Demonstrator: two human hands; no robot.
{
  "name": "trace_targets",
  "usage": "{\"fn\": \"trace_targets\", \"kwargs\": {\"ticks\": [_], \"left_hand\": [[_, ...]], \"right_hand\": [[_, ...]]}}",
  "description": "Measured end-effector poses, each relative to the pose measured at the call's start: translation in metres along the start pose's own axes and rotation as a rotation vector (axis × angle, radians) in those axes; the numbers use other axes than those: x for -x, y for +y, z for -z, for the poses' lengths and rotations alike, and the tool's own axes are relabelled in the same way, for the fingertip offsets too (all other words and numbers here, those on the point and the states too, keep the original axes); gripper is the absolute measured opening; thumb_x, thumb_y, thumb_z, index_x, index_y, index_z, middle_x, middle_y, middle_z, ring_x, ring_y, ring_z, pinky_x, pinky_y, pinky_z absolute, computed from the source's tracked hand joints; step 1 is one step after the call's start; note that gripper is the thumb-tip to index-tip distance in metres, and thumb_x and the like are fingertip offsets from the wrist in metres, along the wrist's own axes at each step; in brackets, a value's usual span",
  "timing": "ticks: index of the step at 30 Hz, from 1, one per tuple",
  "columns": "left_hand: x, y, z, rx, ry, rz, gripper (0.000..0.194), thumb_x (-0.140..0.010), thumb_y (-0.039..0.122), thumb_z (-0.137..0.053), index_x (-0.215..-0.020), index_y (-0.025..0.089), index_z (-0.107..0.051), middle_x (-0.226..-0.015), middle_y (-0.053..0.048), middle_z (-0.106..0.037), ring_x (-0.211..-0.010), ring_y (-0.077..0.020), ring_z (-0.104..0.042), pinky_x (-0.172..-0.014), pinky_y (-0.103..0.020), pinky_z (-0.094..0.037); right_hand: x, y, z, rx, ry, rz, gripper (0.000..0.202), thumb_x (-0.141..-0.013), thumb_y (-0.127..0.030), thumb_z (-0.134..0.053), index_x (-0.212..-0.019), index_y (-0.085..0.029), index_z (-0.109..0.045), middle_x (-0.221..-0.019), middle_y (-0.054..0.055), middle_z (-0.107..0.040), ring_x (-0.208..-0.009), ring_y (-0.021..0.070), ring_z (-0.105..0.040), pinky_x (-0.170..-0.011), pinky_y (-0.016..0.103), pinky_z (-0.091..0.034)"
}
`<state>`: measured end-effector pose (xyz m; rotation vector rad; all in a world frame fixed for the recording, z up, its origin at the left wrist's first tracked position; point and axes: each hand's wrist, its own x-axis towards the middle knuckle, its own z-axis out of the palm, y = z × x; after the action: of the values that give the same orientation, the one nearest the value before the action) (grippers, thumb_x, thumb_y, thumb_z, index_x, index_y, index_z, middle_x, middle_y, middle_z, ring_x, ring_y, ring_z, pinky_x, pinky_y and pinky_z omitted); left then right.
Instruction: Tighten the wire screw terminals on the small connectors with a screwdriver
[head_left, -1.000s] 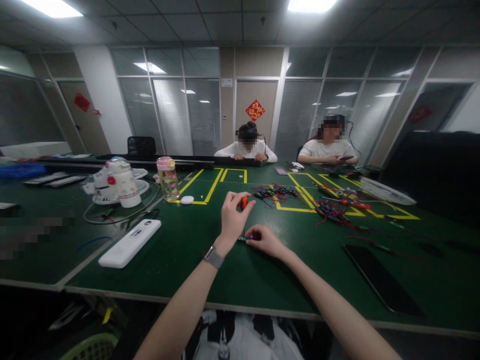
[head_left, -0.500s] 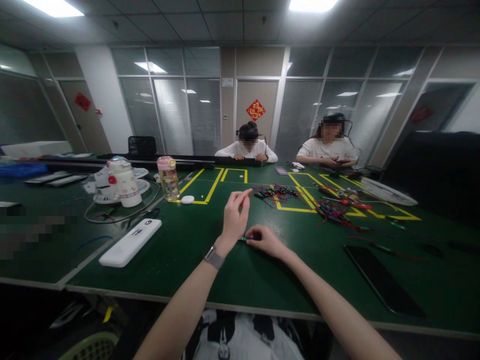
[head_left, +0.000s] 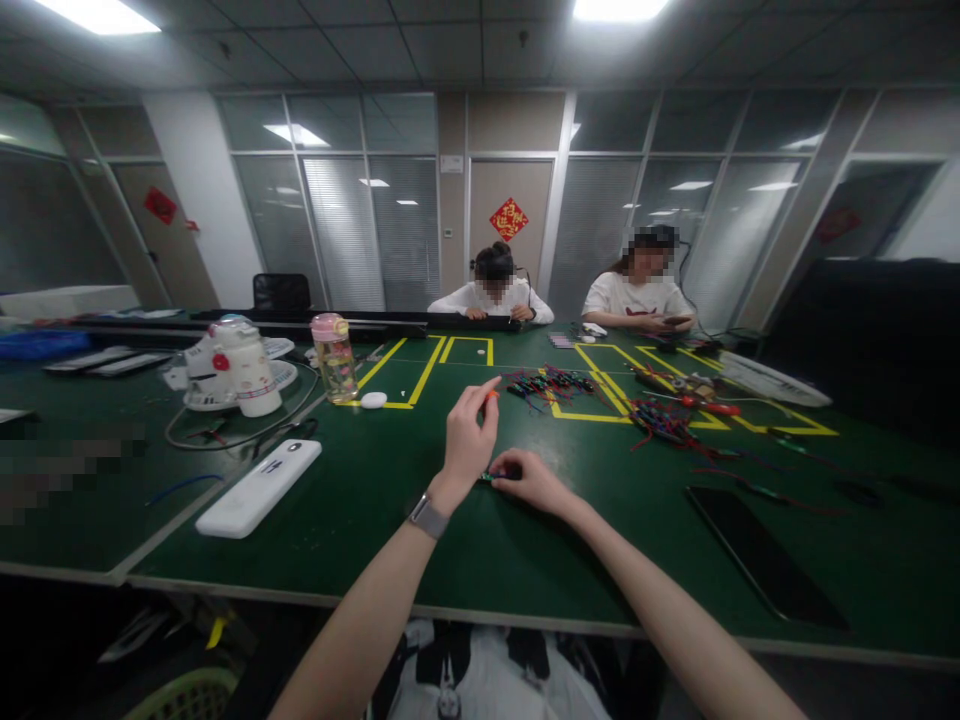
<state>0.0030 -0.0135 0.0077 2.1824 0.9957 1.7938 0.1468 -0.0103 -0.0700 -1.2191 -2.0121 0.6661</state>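
Observation:
My left hand is raised over the green table, its fingertips pinched on the small orange handle of a screwdriver that points down. My right hand lies on the table just to its right, fingers pressed on a small green connector part that is mostly hidden under them. A watch sits on my left wrist. The tool's tip is hidden behind my left hand.
A white power strip, a pink-lidded bottle and a white appliance stand at the left. Piles of coloured wires and more wires lie beyond. A black phone lies at the right. Two people sit at the far side.
My left fingers have shifted on the orange handle, from curled around it to stretched up and pinching it. My right hand has stayed on the part. The view drifted slightly.

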Motion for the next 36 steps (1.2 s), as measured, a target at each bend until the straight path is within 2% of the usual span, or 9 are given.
{"fn": "trace_targets", "kwargs": {"ticks": [4, 9, 15, 21, 27, 33, 36], "left_hand": [[0.0005, -0.0006, -0.0004, -0.045, 0.016, 0.009, 0.023, -0.090, 0.025, -0.052, -0.110, 0.021, -0.064, -0.088, -0.003, -0.057, -0.079, -0.0138, -0.056, -0.076, -0.026, -0.046], [0.0000, -0.0004, -0.0010, 0.030, -0.023, -0.012, 0.030, -0.095, 0.020, -0.040, -0.118, 0.021, -0.060, -0.102, -0.006, -0.061, -0.093, -0.0152, -0.058, -0.084, -0.028, -0.046], [0.0003, -0.0014, -0.0006, -0.058, 0.023, 0.017, 0.023, -0.089, 0.027, -0.055, -0.109, 0.021, -0.065, -0.088, -0.003, -0.057, -0.079, -0.0142, -0.056, -0.074, -0.026, -0.046], [-0.0008, -0.0021, -0.0013, 0.021, -0.025, 0.005, 0.031, -0.095, 0.019, -0.040, -0.120, 0.021, -0.059, -0.099, -0.005, -0.062, -0.089, -0.0144, -0.058, -0.080, -0.027, -0.046], [-0.0001, -0.0028, -0.0009, -0.063, 0.019, 0.021, 0.022, -0.087, 0.028, -0.059, -0.107, 0.022, -0.066, -0.084, -0.001, -0.054, -0.075, -0.0132, -0.055, -0.073, -0.026, -0.046], [-0.0003, -0.0015, 0.0002, 0.017, -0.013, -0.001, 0.030, -0.095, 0.021, -0.040, -0.117, 0.020, -0.060, -0.103, -0.006, -0.061, -0.094, -0.0151, -0.059, -0.083, -0.027, -0.046], [-0.0007, 0.0001, -0.0001, 0.017, -0.006, -0.012, 0.028, -0.094, 0.020, -0.041, -0.114, 0.019, -0.061, -0.101, -0.006, -0.063, -0.091, -0.0155, -0.059, -0.081, -0.028, -0.047]], "right_hand": [[0.0001, -0.0007, 0.0001, 0.003, 0.003, -0.008, 0.016, -0.069, -0.011, -0.067, -0.085, -0.015, -0.071, -0.077, 0.002, -0.063, -0.072, 0.0157, -0.057, -0.068, 0.026, -0.044], [0.0005, -0.0015, 0.0009, 0.005, -0.006, -0.003, 0.016, -0.070, -0.012, -0.068, -0.086, -0.015, -0.071, -0.077, 0.002, -0.063, -0.072, 0.0156, -0.057, -0.069, 0.026, -0.044], [0.0006, -0.0007, 0.0008, 0.015, 0.001, 0.003, 0.016, -0.070, -0.012, -0.068, -0.085, -0.016, -0.071, -0.078, 0.002, -0.064, -0.073, 0.0157, -0.057, -0.069, 0.026, -0.045], [-0.0003, 0.0005, 0.0000, 0.006, -0.007, 0.002, 0.016, -0.070, -0.012, -0.068, -0.085, -0.016, -0.070, -0.076, 0.002, -0.062, -0.071, 0.0152, -0.056, -0.067, 0.025, -0.044], [-0.0004, -0.0001, -0.0005, 0.008, -0.006, -0.008, 0.016, -0.070, -0.011, -0.068, -0.085, -0.015, -0.070, -0.077, 0.002, -0.063, -0.072, 0.0155, -0.057, -0.068, 0.026, -0.044], [-0.0004, -0.0002, -0.0001, 0.013, -0.009, -0.001, 0.016, -0.070, -0.012, -0.068, -0.086, -0.015, -0.071, -0.077, 0.002, -0.063, -0.072, 0.0153, -0.056, -0.067, 0.025, -0.044], [0.0004, -0.0024, 0.0012, 0.025, -0.012, -0.004, 0.015, -0.071, -0.013, -0.069, -0.086, -0.015, -0.071, -0.076, 0.002, -0.063, -0.071, 0.0153, -0.056, -0.066, 0.026, -0.044]]}}
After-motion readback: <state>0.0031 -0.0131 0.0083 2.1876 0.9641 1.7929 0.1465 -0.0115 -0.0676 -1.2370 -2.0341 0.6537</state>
